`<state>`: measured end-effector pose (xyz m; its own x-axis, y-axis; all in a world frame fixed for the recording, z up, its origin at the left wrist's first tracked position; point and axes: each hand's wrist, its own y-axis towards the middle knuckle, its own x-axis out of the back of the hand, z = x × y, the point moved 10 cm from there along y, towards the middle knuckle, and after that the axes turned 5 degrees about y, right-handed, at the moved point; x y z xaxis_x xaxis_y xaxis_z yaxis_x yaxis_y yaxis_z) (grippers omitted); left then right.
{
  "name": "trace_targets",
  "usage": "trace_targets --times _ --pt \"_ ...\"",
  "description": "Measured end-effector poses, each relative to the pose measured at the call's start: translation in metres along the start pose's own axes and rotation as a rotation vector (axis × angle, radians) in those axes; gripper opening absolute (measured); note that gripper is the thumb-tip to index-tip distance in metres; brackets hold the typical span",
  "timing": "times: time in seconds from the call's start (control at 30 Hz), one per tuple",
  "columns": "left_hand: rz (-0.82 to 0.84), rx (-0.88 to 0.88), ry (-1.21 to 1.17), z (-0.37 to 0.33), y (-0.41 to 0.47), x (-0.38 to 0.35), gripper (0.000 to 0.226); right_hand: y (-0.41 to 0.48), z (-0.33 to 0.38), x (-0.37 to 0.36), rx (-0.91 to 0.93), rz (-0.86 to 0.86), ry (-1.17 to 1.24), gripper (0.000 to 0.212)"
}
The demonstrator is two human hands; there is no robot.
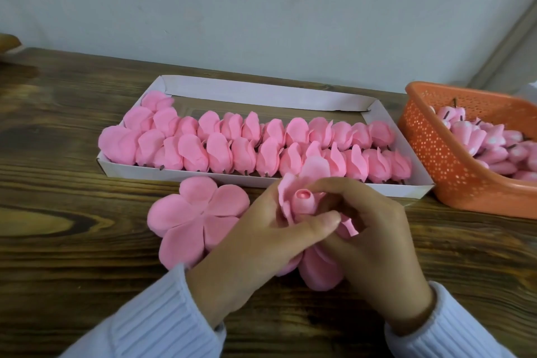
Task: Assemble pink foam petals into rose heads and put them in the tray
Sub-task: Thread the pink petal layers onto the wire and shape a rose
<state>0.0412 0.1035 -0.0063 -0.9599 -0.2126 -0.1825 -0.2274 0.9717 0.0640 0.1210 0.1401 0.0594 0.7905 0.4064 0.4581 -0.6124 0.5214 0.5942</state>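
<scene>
Tray [261,90]: two near-full rows of finished rose heads [261,148], with room left along the far wall. One rose head [303,202] was mid-assembly just above the desk [72,212], in front of the tray. The left hand [255,241] and right hand [374,235] both pinched its petals. Its bud tip pointed up toward the camera, long axis roughly upright. A five-petal blank [197,218] lay unused.

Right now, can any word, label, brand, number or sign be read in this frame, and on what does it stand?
None can be read. The tray, basket, petals, table, wall and the rose held by the left hand and right hand show no print.
</scene>
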Motion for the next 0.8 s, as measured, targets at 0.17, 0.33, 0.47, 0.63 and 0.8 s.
trace_targets --times 0.17,0.33,0.47,0.63,0.8 --pt "-0.081 0.021 -0.027 0.005 0.001 0.009 0.007 -0.003 0.002 -0.007 0.044 0.073 -0.007 0.031" --pt "-0.092 0.086 -0.029 0.008 0.000 0.011 0.016 -0.005 0.004 0.014 0.081 -0.111 -0.035 0.021" --pt "-0.033 0.092 0.007 0.006 0.000 0.005 0.012 -0.004 -0.014 0.032 -0.035 -0.257 0.024 0.029" --pt "0.020 0.099 0.047 0.010 -0.003 -0.001 0.022 0.000 -0.020 0.021 -0.094 -0.167 0.021 0.013" --pt "-0.049 0.111 -0.003 0.014 -0.002 0.006 0.020 -0.002 -0.024 0.024 -0.117 -0.199 0.070 0.009"
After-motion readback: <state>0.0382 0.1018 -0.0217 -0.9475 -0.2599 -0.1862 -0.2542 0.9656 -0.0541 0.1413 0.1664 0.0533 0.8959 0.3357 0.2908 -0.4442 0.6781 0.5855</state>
